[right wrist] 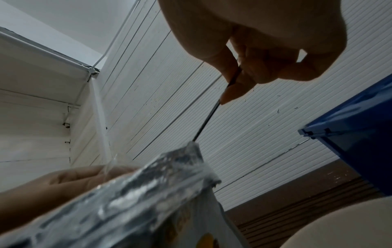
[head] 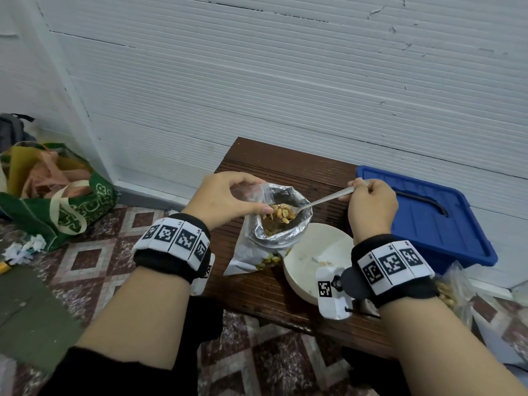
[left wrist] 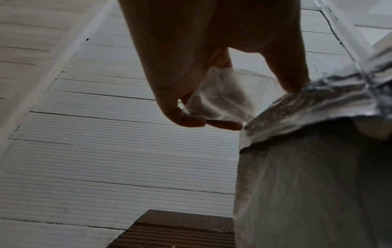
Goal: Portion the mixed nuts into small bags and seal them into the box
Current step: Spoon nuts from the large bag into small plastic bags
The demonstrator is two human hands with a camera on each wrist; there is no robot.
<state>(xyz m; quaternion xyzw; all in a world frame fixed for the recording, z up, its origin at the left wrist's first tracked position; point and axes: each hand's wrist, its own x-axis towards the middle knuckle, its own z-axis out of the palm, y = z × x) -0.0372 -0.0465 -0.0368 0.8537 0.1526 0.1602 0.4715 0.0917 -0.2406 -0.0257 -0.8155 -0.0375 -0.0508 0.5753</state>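
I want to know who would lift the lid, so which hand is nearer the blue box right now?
Right. The right hand, pinching the spoon, hovers at the blue box's left edge. The left hand is farther left, beyond the foil nut bag, pinching a small clear bag.

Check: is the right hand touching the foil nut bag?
Apart. The right wrist view shows the right hand pinching the spoon handle well above the foil nut bag; wall shows between them.

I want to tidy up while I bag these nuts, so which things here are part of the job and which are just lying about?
Part of the job:
foil nut bag
spoon in right hand
small clear bag pinched by left hand
white bowl
blue lidded box

Lying about:
green tote bag
crumpled paper
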